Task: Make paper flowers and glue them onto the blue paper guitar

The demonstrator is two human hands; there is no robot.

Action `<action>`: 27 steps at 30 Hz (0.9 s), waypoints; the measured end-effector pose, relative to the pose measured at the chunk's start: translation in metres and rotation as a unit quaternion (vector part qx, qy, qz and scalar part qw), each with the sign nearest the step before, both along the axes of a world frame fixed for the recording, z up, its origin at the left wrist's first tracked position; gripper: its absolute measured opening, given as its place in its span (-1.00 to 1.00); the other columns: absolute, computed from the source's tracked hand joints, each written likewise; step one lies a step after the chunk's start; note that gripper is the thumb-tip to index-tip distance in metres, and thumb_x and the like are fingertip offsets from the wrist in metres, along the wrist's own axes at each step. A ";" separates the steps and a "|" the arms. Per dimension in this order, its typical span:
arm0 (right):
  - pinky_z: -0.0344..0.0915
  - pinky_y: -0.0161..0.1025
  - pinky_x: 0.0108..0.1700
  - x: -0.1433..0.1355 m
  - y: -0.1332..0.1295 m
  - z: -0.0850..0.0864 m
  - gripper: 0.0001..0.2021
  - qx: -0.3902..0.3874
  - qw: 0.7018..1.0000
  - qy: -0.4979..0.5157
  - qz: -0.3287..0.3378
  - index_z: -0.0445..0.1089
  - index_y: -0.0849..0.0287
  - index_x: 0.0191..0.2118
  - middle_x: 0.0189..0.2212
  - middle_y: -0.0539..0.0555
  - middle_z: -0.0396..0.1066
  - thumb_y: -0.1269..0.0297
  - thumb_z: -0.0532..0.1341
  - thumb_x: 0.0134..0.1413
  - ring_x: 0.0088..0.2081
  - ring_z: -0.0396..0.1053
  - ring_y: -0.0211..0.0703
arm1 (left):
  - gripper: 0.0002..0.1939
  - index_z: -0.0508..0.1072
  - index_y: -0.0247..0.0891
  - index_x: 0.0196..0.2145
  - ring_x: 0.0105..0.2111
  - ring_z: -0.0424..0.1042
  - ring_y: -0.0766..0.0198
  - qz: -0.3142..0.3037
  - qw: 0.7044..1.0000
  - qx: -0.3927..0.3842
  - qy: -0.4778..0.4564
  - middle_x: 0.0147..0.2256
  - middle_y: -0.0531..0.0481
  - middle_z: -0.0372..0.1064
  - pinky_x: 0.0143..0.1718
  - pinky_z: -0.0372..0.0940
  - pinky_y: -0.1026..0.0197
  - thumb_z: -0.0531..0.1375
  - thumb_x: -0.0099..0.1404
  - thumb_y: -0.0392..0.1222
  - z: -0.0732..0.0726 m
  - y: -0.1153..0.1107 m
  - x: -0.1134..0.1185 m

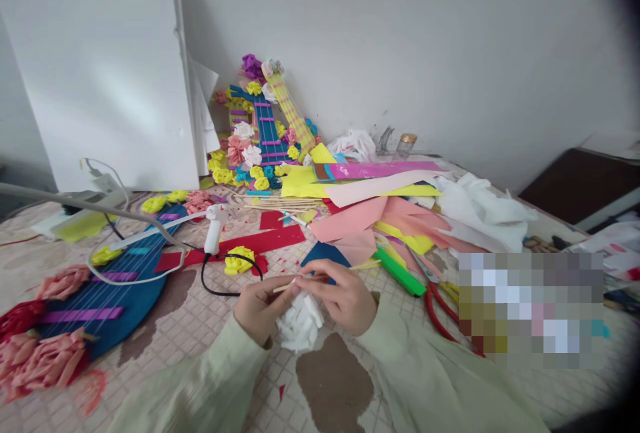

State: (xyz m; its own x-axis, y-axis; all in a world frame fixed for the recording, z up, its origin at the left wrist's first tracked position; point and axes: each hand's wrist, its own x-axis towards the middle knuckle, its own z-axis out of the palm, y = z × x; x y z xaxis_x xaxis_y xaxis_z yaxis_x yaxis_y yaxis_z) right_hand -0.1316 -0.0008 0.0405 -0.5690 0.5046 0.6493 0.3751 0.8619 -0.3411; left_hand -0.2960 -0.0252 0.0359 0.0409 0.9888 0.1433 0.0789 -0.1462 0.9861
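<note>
My left hand (260, 303) and my right hand (345, 293) meet over the near middle of the table, both with fingers closed in a pinch. A thin wooden stick (367, 265) runs through them, its other end poking out at the left fingers. Below the fingertips hangs a bunched white crepe paper flower (300, 326). Exactly where paper and stick join is hidden by my fingers. Just behind my right hand lies a piece of dark blue paper (320, 254).
A white glue gun (214, 233) with a black cable stands left of my hands, near a blue paper guitar (130, 286) with flowers. To the right lie a green box cutter (400, 273) and red-handled scissors (440, 313). Crepe paper sheets (350, 219) and wooden sticks (280, 203) lie behind.
</note>
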 end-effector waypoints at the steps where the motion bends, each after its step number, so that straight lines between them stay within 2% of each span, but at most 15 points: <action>1: 0.25 -0.28 -0.26 0.000 0.000 0.000 -0.68 -0.002 1.000 0.002 -0.001 0.30 0.11 -0.12 -0.20 0.09 0.28 0.50 -0.05 0.05 -0.29 0.25 -0.26 | -0.81 0.50 -0.36 -0.40 -0.44 0.44 0.24 0.001 1.000 0.002 0.002 -0.50 -0.03 0.48 -0.41 0.35 0.34 0.19 -0.02 -0.26 0.000 0.000 0.000; 6: 0.25 -0.27 -0.26 -0.001 -0.001 0.001 -0.68 0.011 1.000 -0.001 -0.005 0.31 0.10 -0.13 -0.20 0.09 0.28 0.50 -0.05 0.05 -0.28 0.25 -0.26 | -0.81 0.49 -0.35 -0.38 -0.40 0.44 0.22 -0.004 1.000 0.010 0.006 -0.43 -0.05 0.48 -0.39 0.35 0.33 0.19 -0.01 -0.26 -0.005 0.001 -0.002; 13: 0.24 -0.25 -0.22 -0.001 -0.002 0.001 -0.67 0.033 0.999 -0.009 -0.017 0.31 0.09 -0.14 -0.17 0.08 0.29 0.51 -0.05 0.04 -0.23 0.25 -0.24 | -0.78 0.49 -0.37 -0.38 -0.44 0.45 0.22 0.004 1.000 0.007 0.013 -0.48 -0.05 0.48 -0.43 0.36 0.32 0.19 -0.01 -0.22 -0.004 0.001 -0.001; 19: 0.24 -0.25 -0.22 -0.001 -0.001 -0.004 -0.67 -0.013 1.000 0.018 0.000 0.31 0.09 -0.14 -0.18 0.08 0.29 0.53 -0.02 0.01 -0.22 0.24 -0.24 | -0.78 0.48 -0.38 -0.36 -0.39 0.45 0.22 -0.005 1.000 0.012 0.006 -0.40 -0.07 0.48 -0.37 0.36 0.32 0.18 0.01 -0.24 -0.004 0.000 -0.002; 27: 0.24 -0.25 -0.23 -0.003 -0.001 -0.004 -0.61 -0.071 0.995 0.071 0.027 0.32 0.11 -0.18 -0.22 0.09 0.27 0.63 -0.03 -0.08 -0.24 0.24 -0.24 | -0.77 0.45 -0.31 -0.29 -0.32 0.43 0.24 -0.008 0.994 0.054 0.099 -0.31 -0.07 0.46 -0.30 0.33 0.32 0.14 0.07 -0.22 -0.010 -0.001 -0.007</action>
